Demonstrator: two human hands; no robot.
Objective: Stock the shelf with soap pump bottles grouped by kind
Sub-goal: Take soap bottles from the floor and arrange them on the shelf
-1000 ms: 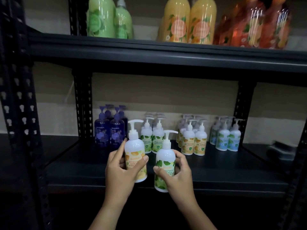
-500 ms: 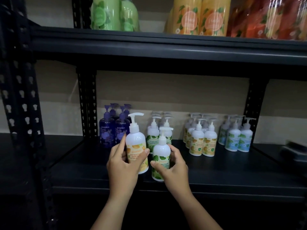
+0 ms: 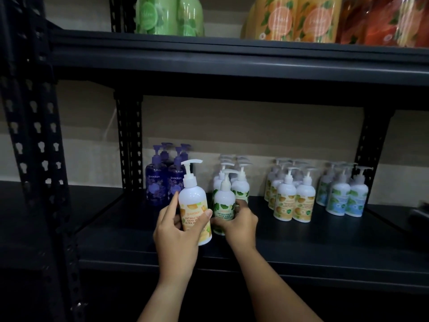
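A black metal upright (image 3: pixel 34 135) with keyhole slots stands at the far left, carrying the dark shelf (image 3: pixel 301 247) on which the stock sits. At the back left of that shelf stands a cluster of purple pump bottles (image 3: pixel 160 182). Just in front of them the left hand (image 3: pixel 178 231) holds an orange-label bottle (image 3: pixel 196 205) upright, its grip clamped on the body, thumb across the label and forefinger straight up the left side; whether its base touches the shelf cannot be told. Just beside it on the right, the right hand (image 3: pixel 239 225) has its grip clamped on a green-label bottle (image 3: pixel 224 203), fingers curled around the lower half, at the front of the group of green-label bottles (image 3: pixel 240 182). Further right stands a group of orange-label bottles (image 3: pixel 293 201), then a group of blue-label bottles (image 3: pixel 346 196) near the right post. On the upper shelf (image 3: pixel 232 59) sit large green bottles (image 3: pixel 167 15), orange-yellow bottles (image 3: pixel 294 17) and red ones (image 3: pixel 383 19).
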